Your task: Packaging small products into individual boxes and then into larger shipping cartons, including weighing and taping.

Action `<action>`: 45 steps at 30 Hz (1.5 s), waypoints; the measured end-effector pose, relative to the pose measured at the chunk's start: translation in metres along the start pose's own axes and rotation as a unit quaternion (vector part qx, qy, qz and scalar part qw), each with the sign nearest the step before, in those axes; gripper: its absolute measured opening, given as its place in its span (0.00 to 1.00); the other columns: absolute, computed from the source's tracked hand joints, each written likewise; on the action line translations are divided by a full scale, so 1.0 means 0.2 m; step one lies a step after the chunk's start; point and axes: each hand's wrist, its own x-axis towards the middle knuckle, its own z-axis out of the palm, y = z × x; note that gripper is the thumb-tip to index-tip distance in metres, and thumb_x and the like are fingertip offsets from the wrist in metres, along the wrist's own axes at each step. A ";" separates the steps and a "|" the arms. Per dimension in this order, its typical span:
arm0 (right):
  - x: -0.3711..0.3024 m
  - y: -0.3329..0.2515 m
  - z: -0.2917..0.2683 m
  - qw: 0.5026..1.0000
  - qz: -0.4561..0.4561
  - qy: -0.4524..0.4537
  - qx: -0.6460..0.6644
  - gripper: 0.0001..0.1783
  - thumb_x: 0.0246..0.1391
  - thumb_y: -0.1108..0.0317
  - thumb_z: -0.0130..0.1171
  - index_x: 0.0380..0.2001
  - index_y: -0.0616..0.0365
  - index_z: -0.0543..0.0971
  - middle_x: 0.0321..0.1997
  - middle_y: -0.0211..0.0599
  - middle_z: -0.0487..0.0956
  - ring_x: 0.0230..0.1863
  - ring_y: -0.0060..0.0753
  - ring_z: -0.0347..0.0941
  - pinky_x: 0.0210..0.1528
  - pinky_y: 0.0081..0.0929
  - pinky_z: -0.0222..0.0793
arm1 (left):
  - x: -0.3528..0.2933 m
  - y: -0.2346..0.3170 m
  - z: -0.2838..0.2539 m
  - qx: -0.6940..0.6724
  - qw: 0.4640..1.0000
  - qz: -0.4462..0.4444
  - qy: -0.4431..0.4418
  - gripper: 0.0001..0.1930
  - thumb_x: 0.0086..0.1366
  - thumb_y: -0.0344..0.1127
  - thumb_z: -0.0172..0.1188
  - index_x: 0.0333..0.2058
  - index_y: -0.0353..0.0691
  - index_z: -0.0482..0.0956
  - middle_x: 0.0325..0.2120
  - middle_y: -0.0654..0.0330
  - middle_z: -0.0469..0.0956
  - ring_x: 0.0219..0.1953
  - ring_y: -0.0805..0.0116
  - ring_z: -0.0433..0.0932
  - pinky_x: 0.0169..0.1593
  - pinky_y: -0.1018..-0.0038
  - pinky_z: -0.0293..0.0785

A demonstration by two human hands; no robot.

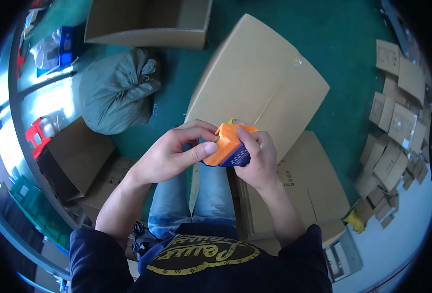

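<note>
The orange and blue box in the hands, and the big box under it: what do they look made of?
Small box: likely thin printed card, slightly glossy, with sharp folded edges; left hand and right hand grip it. Large box: plain brown corrugated cardboard, matte, with a visible flap seam.

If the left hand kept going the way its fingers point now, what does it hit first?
Nothing new: the left hand already grips the small orange and blue carton; the right hand is just beyond, as far as depth shows.

The floor [343, 44] is dark green. A large flat carton [260, 78] lies in the centre, an open carton [147, 22] at the top. A grey sack [113, 93] sits upper left. Small folded boxes [396, 127] pile at the right. Bright light falls at the left edge.
</note>
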 end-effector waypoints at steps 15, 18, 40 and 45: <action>-0.23 -0.45 0.32 0.993 0.019 -0.111 0.026 0.46 0.37 0.75 0.72 0.62 0.57 0.61 0.43 0.49 0.74 0.40 0.53 0.74 0.42 0.42 0.71 | -0.55 -0.47 -0.19 -0.352 0.927 -0.093 -0.094 0.18 0.65 0.47 0.63 0.42 0.37 0.76 0.36 0.67 0.77 0.38 0.81 0.72 0.43 0.82 0.68; -0.27 -0.46 0.34 0.992 0.031 -0.115 0.049 0.46 0.36 0.76 0.71 0.62 0.58 0.61 0.42 0.48 0.74 0.39 0.51 0.74 0.41 0.41 0.71 | -0.55 -0.60 -0.16 -0.383 0.913 -0.086 -0.109 0.13 0.68 0.42 0.60 0.42 0.39 0.78 0.34 0.68 0.79 0.38 0.81 0.75 0.43 0.79 0.74; -0.43 -0.21 0.22 0.979 0.062 -0.192 -0.033 0.47 0.37 0.78 0.69 0.64 0.51 0.63 0.38 0.43 0.75 0.37 0.48 0.74 0.39 0.40 0.72 | -0.37 -0.51 0.05 0.255 0.963 -0.067 0.055 0.08 0.62 0.32 0.61 0.36 0.34 0.82 0.28 0.50 0.83 0.31 0.58 0.83 0.37 0.68 0.79; -0.50 -0.12 0.19 0.991 0.071 -0.110 0.008 0.46 0.36 0.77 0.70 0.63 0.51 0.64 0.39 0.44 0.76 0.38 0.49 0.75 0.40 0.41 0.72 | -0.31 -0.52 0.06 0.008 0.989 -0.150 -0.007 0.12 0.66 0.35 0.61 0.44 0.33 0.80 0.33 0.57 0.83 0.35 0.71 0.82 0.41 0.74 0.77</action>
